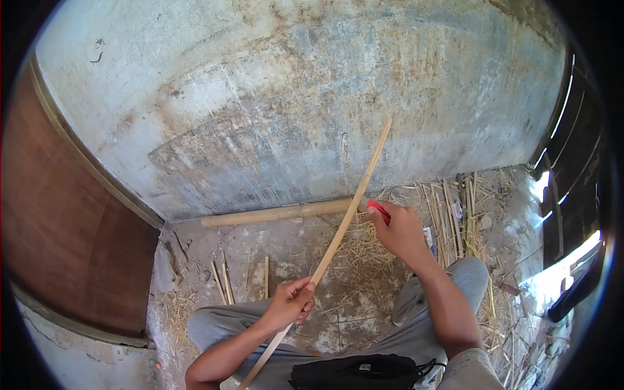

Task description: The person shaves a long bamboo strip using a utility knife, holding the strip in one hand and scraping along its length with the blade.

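A long, pale, slightly bent strip (344,226) that looks like bamboo runs from the lower left up toward the wall. My left hand (290,303) is closed around its lower part, above my bent leg. To the right of the strip, my right hand (398,229) grips a red-handled tool (379,209). The tool's tip reaches the strip's edge, and its blade is mostly too small to make out. A thick bamboo pole (260,215) lies on the floor along the wall, behind the strip.
Shavings (364,260) cover the floor between my legs. Several thin sticks (448,218) lie at the right, and a few more (223,282) lie left. A stained wall (292,104) rises ahead, with a brown panel (71,214) at the left. A black bag (354,374) rests at my lap.
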{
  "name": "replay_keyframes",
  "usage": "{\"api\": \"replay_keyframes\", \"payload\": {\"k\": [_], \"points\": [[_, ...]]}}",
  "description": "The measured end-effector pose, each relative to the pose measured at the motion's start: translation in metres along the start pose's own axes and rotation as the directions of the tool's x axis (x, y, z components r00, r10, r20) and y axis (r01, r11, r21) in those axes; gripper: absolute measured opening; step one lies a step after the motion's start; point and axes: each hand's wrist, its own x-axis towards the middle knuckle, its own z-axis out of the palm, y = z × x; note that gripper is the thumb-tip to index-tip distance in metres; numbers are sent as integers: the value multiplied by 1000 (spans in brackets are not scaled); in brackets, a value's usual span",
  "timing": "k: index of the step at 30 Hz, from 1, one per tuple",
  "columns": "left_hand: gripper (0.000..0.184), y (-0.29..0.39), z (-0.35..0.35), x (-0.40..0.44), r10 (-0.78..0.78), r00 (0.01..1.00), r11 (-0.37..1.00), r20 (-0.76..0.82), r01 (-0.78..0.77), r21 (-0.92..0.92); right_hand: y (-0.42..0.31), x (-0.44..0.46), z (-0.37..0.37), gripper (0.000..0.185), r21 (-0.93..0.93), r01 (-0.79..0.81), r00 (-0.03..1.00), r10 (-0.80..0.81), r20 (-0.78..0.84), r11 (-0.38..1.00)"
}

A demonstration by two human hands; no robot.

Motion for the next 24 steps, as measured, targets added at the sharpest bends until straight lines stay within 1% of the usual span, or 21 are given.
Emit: {"api": "replay_keyframes", "payload": {"k": [1,2,4,6,7,11,13,15,16,17,18,19,20,21,22,24], "points": [[34,-2,0,1,26,1000,1000,11,-26,3,-1,-2,2,29,1,-1,1000,1,4,1000],[34,-3,-1,2,23,1000,1000,8,-23,0,-2,-4,4,30,8,-1,999,1,36,1000],[31,1,-3,6,47,991,984,126,-68,165,-3,-9,9,31,16,-1,997,0,73,1000],[31,7,-2,5,62,988,981,138,-86,175,-3,-13,12,33,60,7,991,-15,136,998],[31,8,-1,4,79,985,976,155,-107,187,-5,-14,13,33,61,9,990,-17,138,998],[31,2,2,5,105,989,984,100,-118,134,-4,-14,17,33,57,24,987,-33,159,998],[30,-1,4,6,182,983,959,24,-182,219,-4,-17,20,33,52,28,984,-37,173,998],[31,-5,3,9,200,980,951,-4,-193,241,-10,-22,23,33,137,43,979,-70,194,990],[32,-8,1,9,219,975,943,-30,-203,262,-10,-26,28,33,136,45,978,-72,198,990],[32,-10,0,10,219,975,944,-34,-203,259,-10,-29,35,33,159,68,968,-103,227,985],[33,-12,-2,10,257,965,921,-44,-230,313,-10,-32,40,32,182,89,958,-134,254,979],[33,-13,-3,10,294,954,894,-52,-255,368,-13,-34,43,32,181,89,957,-135,257,979],[33,-15,-3,10,293,955,896,-54,-254,365,-16,-37,45,30,240,124,951,-184,247,963],[33,-16,-3,10,343,937,862,-64,-287,418,-19,-38,47,28,298,159,944,-233,234,941],[32,-15,-2,9,391,918,824,-71,-315,471,-21,-40,48,28,298,159,943,-234,237,941],[32,-11,-1,7,393,916,827,-85,-311,469,-26,-43,50,27,225,342,906,-384,178,912]]}}
